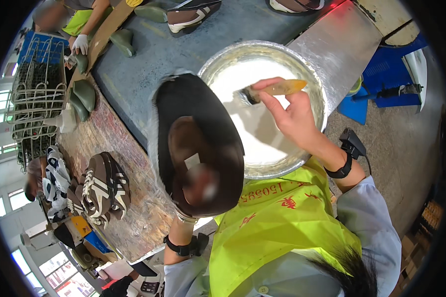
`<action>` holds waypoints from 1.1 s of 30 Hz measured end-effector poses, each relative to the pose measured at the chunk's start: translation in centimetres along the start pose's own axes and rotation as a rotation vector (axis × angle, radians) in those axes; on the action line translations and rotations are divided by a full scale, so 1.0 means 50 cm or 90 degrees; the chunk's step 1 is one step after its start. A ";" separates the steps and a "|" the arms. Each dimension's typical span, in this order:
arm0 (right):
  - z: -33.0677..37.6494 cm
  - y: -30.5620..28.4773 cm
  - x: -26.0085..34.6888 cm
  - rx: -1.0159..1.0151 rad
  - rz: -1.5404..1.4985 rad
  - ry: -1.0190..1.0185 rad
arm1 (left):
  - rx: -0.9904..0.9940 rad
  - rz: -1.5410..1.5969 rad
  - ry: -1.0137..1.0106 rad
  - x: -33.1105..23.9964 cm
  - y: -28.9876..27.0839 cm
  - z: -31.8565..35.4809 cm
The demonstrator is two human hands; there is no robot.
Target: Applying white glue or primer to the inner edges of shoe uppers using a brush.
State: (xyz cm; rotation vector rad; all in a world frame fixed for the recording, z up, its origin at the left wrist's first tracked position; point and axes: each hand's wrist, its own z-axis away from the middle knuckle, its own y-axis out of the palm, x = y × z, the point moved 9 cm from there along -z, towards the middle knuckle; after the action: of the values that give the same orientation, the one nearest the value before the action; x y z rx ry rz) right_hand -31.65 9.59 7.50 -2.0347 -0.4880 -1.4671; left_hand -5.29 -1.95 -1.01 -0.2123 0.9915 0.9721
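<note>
- My right hand (293, 115) pinched a brush (272, 89) by its pale amber handle, thumb and fingers closed around it.
- The brush's dark bristles pointed left and hung over the white liquid in a round metal basin (318, 88), which sat on the work surface just in front of my yellow-green vest (277, 218).
- My left hand (183, 210) was almost wholly hidden inside a dark brown shoe (198, 143); only the wrist showed beneath it, so I could not tell how the fingers lay in there.
- I held that shoe up with its opening turned toward me, a pale label visible inside, its upper edge overlapping the left rim of the basin.
- Both my wrists wore black bands (343, 168).
- To my left, on the worn patterned table top (134, 198), lay a heap of brown shoes with white stripes (104, 188).
- Further left stood a wire rack (34, 99), with olive-green shoe lasts (84, 94) lying just beside it.
- At the far end another person's gloved hand (80, 43) rested near a strip of cardboard (109, 29).
- More shoes (191, 16) lay on the grey belt (139, 74) beyond the basin.
</note>
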 end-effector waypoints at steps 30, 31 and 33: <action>0.053 0.083 0.023 0.045 -0.100 -0.001 | -0.098 -0.221 0.182 -0.114 -0.003 -0.042; 0.043 0.073 0.038 0.002 -0.120 -0.049 | -0.097 -0.223 0.180 -0.109 -0.007 -0.042; 0.039 0.073 0.063 0.009 -0.038 -0.125 | -0.066 -0.269 0.278 -0.115 -0.005 -0.040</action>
State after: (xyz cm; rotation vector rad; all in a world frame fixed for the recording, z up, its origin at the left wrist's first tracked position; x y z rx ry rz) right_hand -27.04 7.93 9.13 -2.1814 -0.6423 -1.2983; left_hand -7.36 -6.65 2.30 -0.7143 1.2283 0.5959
